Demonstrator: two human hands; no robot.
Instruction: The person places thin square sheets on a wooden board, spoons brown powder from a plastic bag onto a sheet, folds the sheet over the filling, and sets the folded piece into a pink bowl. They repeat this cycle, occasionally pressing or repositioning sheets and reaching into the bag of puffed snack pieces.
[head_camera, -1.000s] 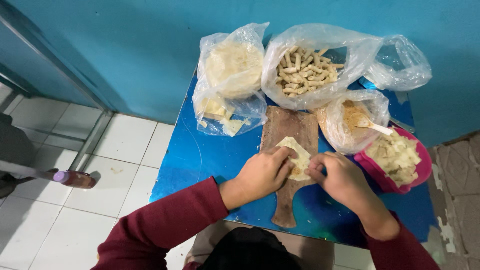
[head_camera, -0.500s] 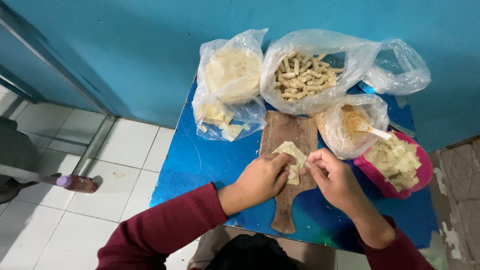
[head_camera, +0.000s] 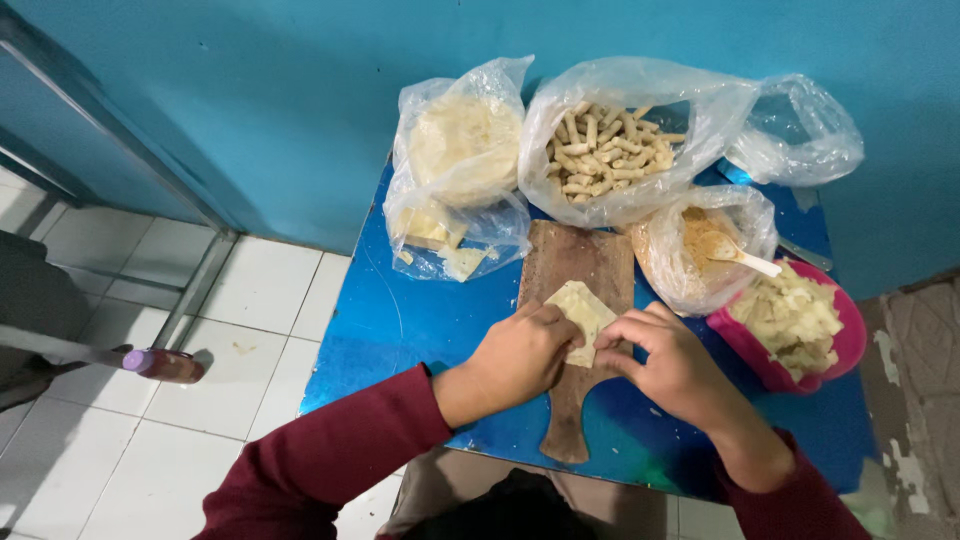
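Observation:
A pale dough wrapper (head_camera: 579, 312) lies on a brown wooden board (head_camera: 577, 268) on a blue table (head_camera: 400, 320). My left hand (head_camera: 515, 357) pinches the wrapper's near left edge. My right hand (head_camera: 672, 362) grips its near right edge, fingers curled over the dough. Both arms wear dark red sleeves. The part of the wrapper under my fingers is hidden.
Plastic bags stand at the back: flat round wrappers (head_camera: 462, 145), finished rolled sticks (head_camera: 610, 150), an empty bag (head_camera: 800, 130), filling with a white spoon (head_camera: 735, 253). A pink bowl (head_camera: 836, 345) holds cut pieces. A bottle (head_camera: 160, 364) lies on the white tiled floor, left.
The view has shifted slightly. My hands have rolled the wrapper's near edge up; both stay on the dough over the board.

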